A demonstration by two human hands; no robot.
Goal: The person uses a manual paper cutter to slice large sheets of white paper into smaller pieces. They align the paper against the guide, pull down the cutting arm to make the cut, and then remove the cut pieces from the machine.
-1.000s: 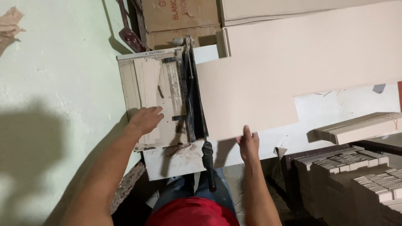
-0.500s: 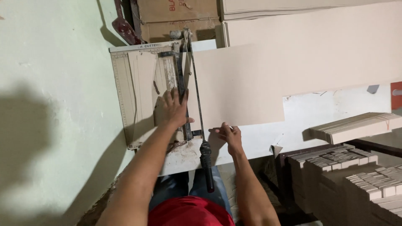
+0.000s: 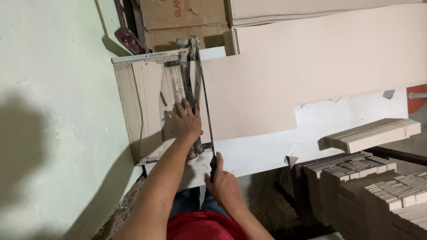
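A guillotine paper cutter (image 3: 133, 102) lies on a white table (image 3: 338, 120), its long blade arm (image 3: 202, 93) running toward me. A large beige card sheet (image 3: 289, 84) stretches from the right under the blade line. My left hand (image 3: 187, 120) presses flat on the cutter bed beside the blade, on the sheet's left end. My right hand (image 3: 224, 182) grips the black handle (image 3: 213, 162) at the near end of the blade arm. A narrow cut strip (image 3: 151, 98) rests on the bed at the left.
A pale green wall (image 3: 49, 111) fills the left. Stacks of cut beige strips (image 3: 373, 133) and more bundles (image 3: 382, 191) sit at the right. Cardboard boxes (image 3: 178, 18) and more card sheets (image 3: 311, 9) lie at the far side.
My right hand left the sheet's near edge and took hold of the blade handle. My left hand stayed pressed beside the blade. The sheet shifted slightly left.
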